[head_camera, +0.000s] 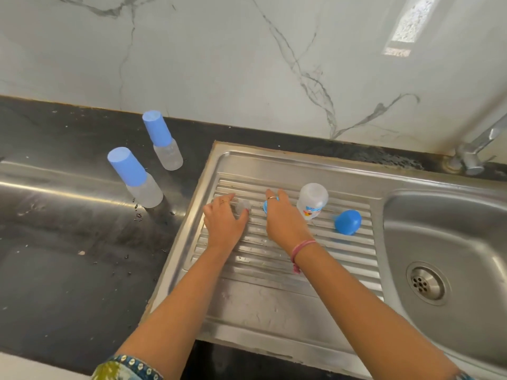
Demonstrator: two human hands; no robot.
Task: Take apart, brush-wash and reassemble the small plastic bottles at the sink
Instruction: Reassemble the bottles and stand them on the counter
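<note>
Here, both hands work over the ribbed steel drainboard (pixel 274 259) of the sink. Left hand (pixel 223 222) rests on the ridges, its fingers curled round a small clear plastic piece (pixel 243 205), rounded and frosted; only part of it shows. Right hand (pixel 285 219) lies just right of it, fingers bent down over a small blue cap (pixel 265 206), of which only an edge shows at the fingertips. Ring on a finger of each hand; pink thread band (pixel 301 246) on the right wrist.

Right of the right hand, a clear open bottle (pixel 312 201) stands on the drainboard, squat and round, with a printed label low on its side. Further right lies a blue plastic cap (pixel 348 222), dome-shaped, tipped on its side near the basin (pixel 450 242).

On the dark speckled counter (pixel 68 270) to the left, two capped bottles stand upright, well apart from the hands: a nearer one (pixel 135 176) and a farther one (pixel 163 141), each frosted clear with a tall blue cylindrical cap. Marble-veined wall (pixel 247 64) behind; chrome tap (pixel 474 152) at far right.
</note>
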